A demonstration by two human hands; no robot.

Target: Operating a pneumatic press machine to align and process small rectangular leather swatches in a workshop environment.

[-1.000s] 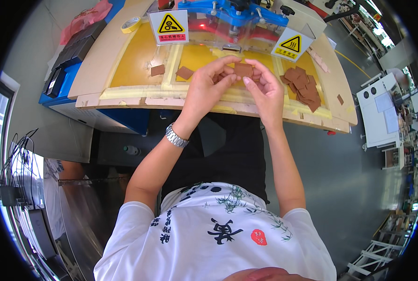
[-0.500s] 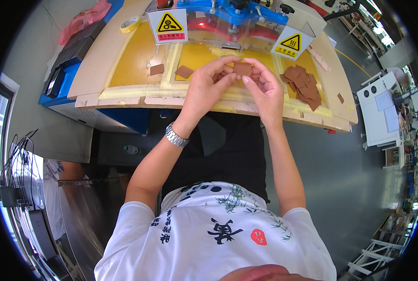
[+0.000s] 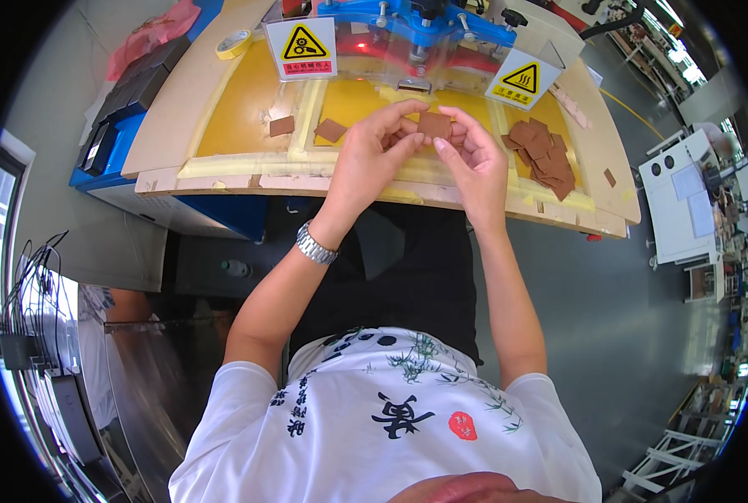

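Between both hands I hold a small brown rectangular piece (image 3: 435, 126), raised over the front of the worktable. My left hand (image 3: 380, 151) pinches its left side with thumb and fingers. At its right side, my right hand (image 3: 477, 159) grips it with the thumb at the lower edge. To the left, a single brown piece (image 3: 282, 126) lies on the yellow surface, and a second brown piece (image 3: 331, 129) rests beside my left hand. A loose pile of brown pieces (image 3: 544, 155) spreads just right of my right hand.
Beyond my hands stands a blue-framed machine (image 3: 424, 25) with a pressing head (image 3: 414, 84) and a clear guard. Warning signs hang at its left (image 3: 301, 49) and right (image 3: 522, 78). A tape roll (image 3: 233, 44) and dark bins (image 3: 131, 80) are at the left.
The held piece has tilted slightly, so its flat face shows a little more. Both hands keep almost the same place and grip.
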